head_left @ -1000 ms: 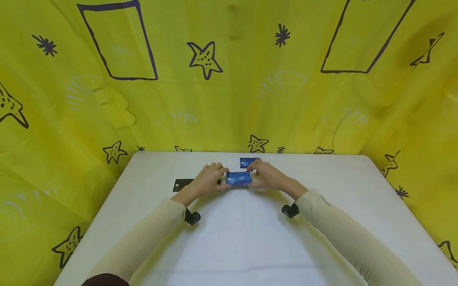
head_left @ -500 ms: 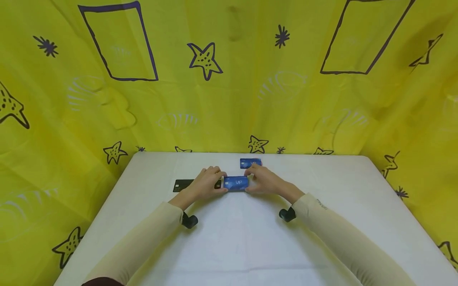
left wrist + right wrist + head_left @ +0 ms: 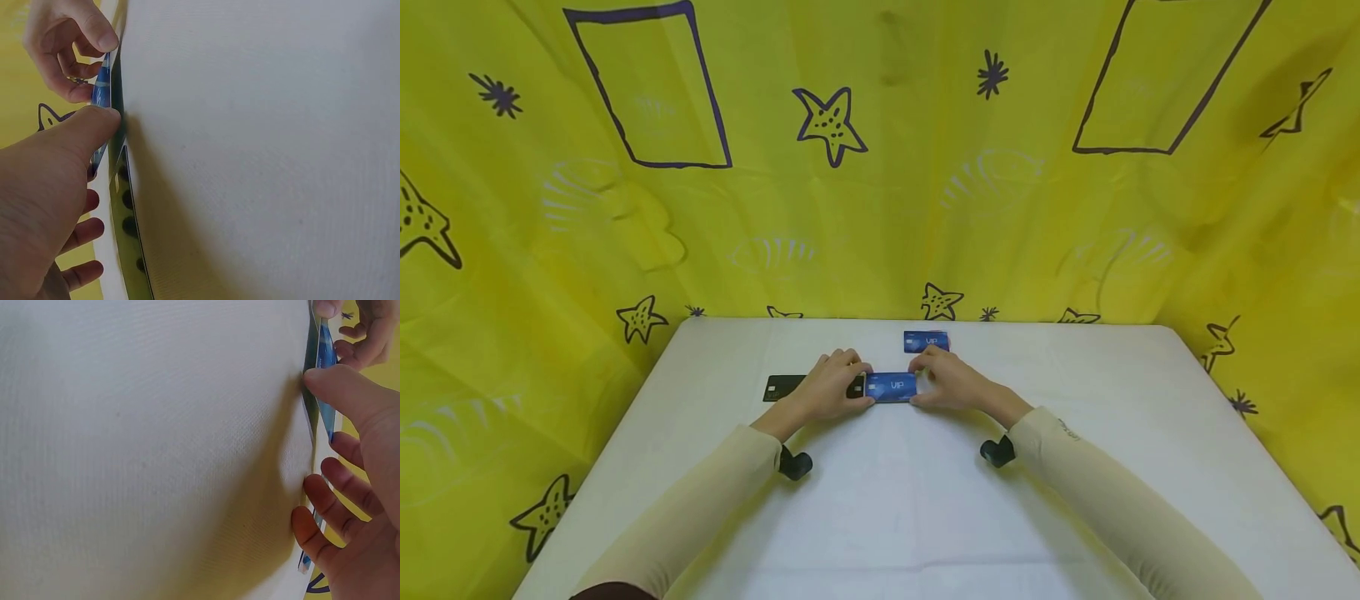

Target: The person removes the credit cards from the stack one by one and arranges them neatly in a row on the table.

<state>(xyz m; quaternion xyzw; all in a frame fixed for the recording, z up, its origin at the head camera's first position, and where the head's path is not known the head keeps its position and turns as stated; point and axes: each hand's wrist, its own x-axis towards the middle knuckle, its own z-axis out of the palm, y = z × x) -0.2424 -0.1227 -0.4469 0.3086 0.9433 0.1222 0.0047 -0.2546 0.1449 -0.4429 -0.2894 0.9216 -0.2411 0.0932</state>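
A blue card marked VIP (image 3: pixel 891 387) is pinched between both hands near the back of the white table (image 3: pixel 910 492). My left hand (image 3: pixel 833 385) grips its left end with thumb and index finger, the other fingers spread behind. My right hand (image 3: pixel 951 383) pinches its right end the same way. Both wrist views show the blue card edge-on, with a dark strip (image 3: pixel 117 125) close beneath it. A black card (image 3: pixel 781 387) lies flat to the left, partly hidden behind my left hand. Dark surface also shows between my left fingers and the blue card.
A second blue VIP card (image 3: pixel 925 340) lies behind my right hand, close to the table's back edge. Beyond that edge hangs a yellow curtain (image 3: pixel 880 233) with drawn stars. A black wrist device (image 3: pixel 795 463) sticks out below my left cuff, another (image 3: pixel 997 452) below the right.
Both hands have moved the pinched blue card slightly left and toward me, to beside the black card's right end. The rear blue card has stayed put.
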